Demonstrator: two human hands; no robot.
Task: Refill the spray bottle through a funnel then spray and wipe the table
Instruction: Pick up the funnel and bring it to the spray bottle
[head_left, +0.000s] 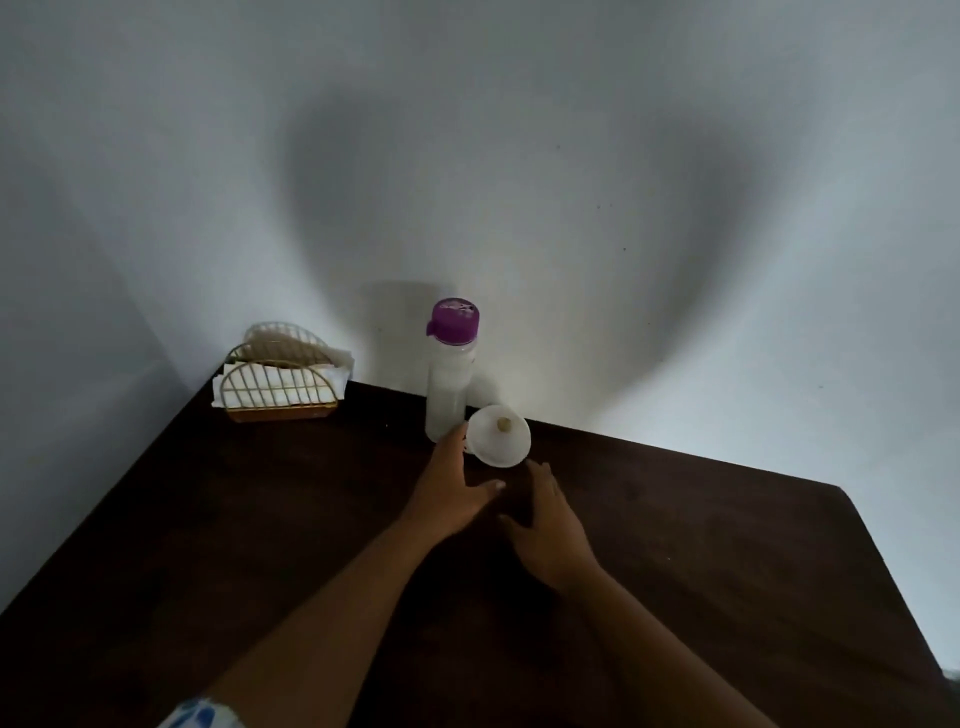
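A white funnel (500, 436) sits tilted on top of a dark brown spray bottle (519, 493) near the table's far edge. The bottle barely stands out against the dark wood. My right hand (550, 535) wraps around the bottle from the right, thumb in front. My left hand (452, 488) lies against its left side, fingers stretched up to the funnel's rim and thumb pointing at the bottle. Just behind stands a clear refill bottle (448, 389) with a purple cap (453, 320), upright, holding whitish liquid.
A gold wire napkin holder (280, 382) with white napkins stands at the back left corner of the dark wooden table (260, 519). A white wall rises right behind the table. The table's right edge falls away at the far right.
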